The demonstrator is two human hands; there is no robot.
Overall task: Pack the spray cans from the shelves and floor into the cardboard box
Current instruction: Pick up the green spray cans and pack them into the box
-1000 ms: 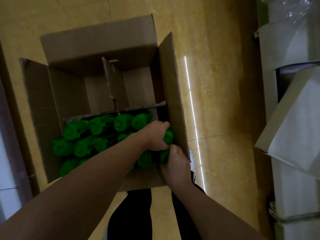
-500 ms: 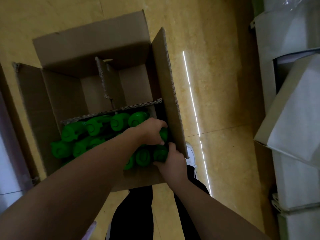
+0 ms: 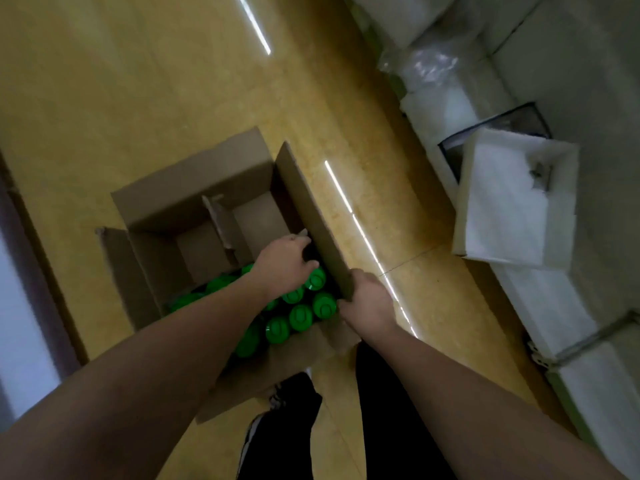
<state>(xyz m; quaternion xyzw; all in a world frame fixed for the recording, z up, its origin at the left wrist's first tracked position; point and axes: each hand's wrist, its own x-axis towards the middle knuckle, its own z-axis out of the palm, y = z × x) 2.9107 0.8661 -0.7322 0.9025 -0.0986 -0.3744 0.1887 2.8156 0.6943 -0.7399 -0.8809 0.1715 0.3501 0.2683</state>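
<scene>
The open cardboard box (image 3: 194, 188) stands on the yellow floor in front of me. Several spray cans with green caps (image 3: 300, 317) stand packed in its near half, behind a cardboard divider (image 3: 218, 220). My left hand (image 3: 282, 265) reaches into the box, curled against the right wall just above a green cap (image 3: 316, 279). Something dark sits between its fingers and thumb, and I cannot make out what. My right hand (image 3: 367, 306) grips the near end of the box's raised right flap (image 3: 311, 216). My left forearm hides part of the cans.
White foam boxes (image 3: 512, 202) and clear plastic wrap (image 3: 429, 67) are stacked along the right. My legs in black trousers (image 3: 391, 410) stand right behind the box. A dark-framed pale panel (image 3: 20, 306) runs along the left.
The view has tilted up and swung right, so the box sits lower in frame. My left hand slid farther along the right wall. My right hand moved from the cans onto the flap's end.
</scene>
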